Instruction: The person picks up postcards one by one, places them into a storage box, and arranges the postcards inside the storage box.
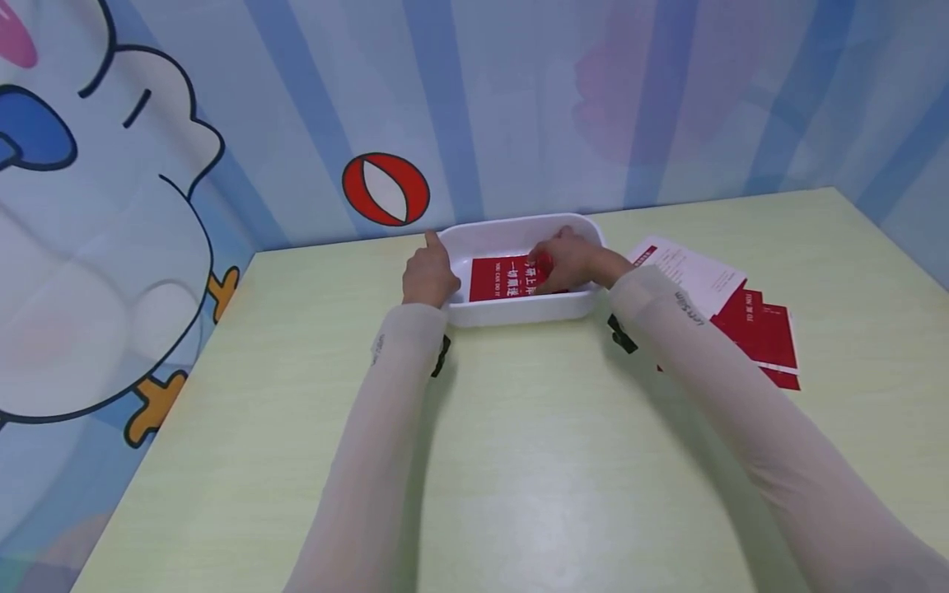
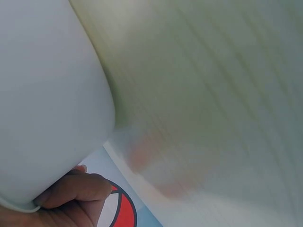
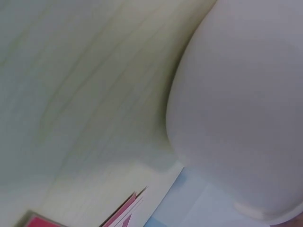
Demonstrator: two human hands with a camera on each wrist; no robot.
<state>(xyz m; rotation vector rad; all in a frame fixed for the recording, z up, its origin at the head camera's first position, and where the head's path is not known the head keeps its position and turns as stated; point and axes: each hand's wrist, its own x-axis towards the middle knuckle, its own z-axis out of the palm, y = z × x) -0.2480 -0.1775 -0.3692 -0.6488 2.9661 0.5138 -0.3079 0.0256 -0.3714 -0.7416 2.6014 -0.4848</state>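
Observation:
A white plastic bin point(image 1: 519, 310) stands near the back edge of the table. My left hand point(image 1: 430, 273) grips its left end; in the left wrist view the thumb of the left hand point(image 2: 78, 191) bends against the rim. Inside the bin lies a red card point(image 1: 493, 278) with white printed characters. My right hand point(image 1: 571, 259) reaches over the bin's right side, its thumb and fingers curled about the right part of that card and hiding it. In the right wrist view the bin's outer wall point(image 3: 241, 109) fills the right side, with the hand mostly out of sight.
Right of the bin, a loose spread of red cards point(image 1: 774, 333) and a white printed card point(image 1: 693, 276) lies on the pale wooden table point(image 1: 511, 461), partly behind my right sleeve. A blue striped wall point(image 1: 511, 107) with cartoon pictures rises directly behind the table.

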